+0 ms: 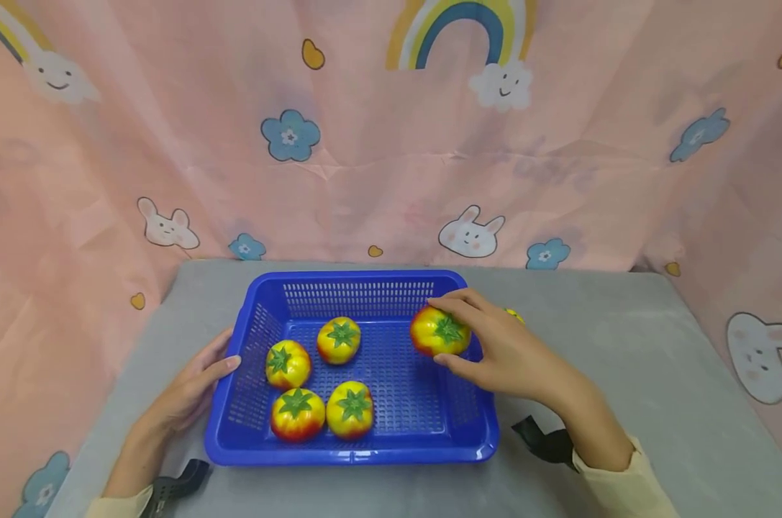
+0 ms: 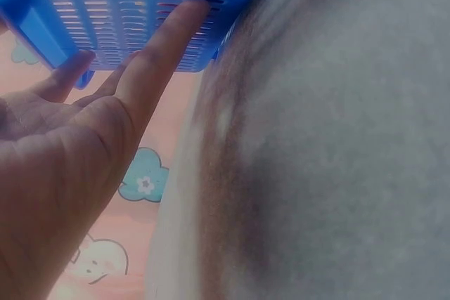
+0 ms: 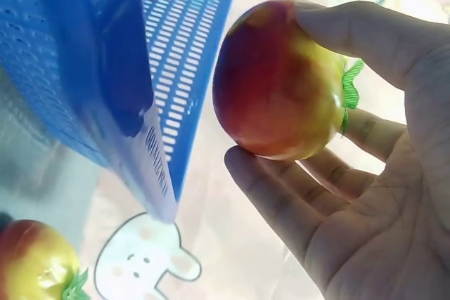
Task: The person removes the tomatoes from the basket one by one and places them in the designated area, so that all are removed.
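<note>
A: What is the largest thing here?

B: The pink cloth backdrop (image 1: 391, 180), soft and creased, printed with rabbits, rainbows and blue flowers. Below it lies the bench (image 1: 624, 360), covered in matte grey fabric.

A: And on the bench?

B: A rectangular blue plastic basket (image 1: 352, 450) with glossy rounded rims and slotted, perforated walls and floor, sitting toward the bench's left half, close to the near edge.

A: The hands?

B: The left hand (image 1: 193, 385) lies flat with straight fingers against the basket's left wall, its grip wide, holding nothing. The right hand (image 1: 503, 352) reaches over the basket's right rim, its grip curled round 1 tomato (image 1: 437, 332).

A: Describe that tomato.

B: Round, smooth and shiny, yellow shading to red, with a green star-shaped leaf cap. It is held above the basket's back right corner.

A: Anything smaller?

B: 4 similar tomatoes (image 1: 313, 381) rest on the basket floor in its left half. Another (image 3: 35, 261) shows in the right wrist view, outside the basket.
</note>
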Tool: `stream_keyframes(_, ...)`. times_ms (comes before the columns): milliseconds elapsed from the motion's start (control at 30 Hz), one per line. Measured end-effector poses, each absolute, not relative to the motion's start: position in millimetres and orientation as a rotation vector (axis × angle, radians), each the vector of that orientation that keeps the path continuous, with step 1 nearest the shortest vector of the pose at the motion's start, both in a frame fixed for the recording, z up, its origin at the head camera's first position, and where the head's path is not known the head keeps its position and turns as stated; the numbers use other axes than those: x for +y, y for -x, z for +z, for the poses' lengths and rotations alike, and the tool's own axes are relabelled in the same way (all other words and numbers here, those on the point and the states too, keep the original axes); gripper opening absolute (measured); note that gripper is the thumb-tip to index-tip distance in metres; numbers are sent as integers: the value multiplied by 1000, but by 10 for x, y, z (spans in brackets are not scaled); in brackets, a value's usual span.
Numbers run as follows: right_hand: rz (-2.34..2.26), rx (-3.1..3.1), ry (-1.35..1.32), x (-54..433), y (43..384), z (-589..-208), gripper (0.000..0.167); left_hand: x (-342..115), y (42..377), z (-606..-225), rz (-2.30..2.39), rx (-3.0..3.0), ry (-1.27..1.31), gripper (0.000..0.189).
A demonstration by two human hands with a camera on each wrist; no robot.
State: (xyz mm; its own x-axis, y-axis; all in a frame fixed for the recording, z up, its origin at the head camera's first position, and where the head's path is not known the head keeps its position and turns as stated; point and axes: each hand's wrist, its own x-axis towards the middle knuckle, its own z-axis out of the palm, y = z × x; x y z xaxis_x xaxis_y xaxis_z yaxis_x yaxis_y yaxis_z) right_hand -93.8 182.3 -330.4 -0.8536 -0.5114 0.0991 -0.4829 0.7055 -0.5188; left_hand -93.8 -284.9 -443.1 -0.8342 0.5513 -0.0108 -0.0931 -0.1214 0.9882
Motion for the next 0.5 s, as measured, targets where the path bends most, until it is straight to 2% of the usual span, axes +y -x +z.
stream_keyframes(500,-1130,2940,692,2026,750,-3412,70,-2832,932,-4427,2016,1738,-483,61)
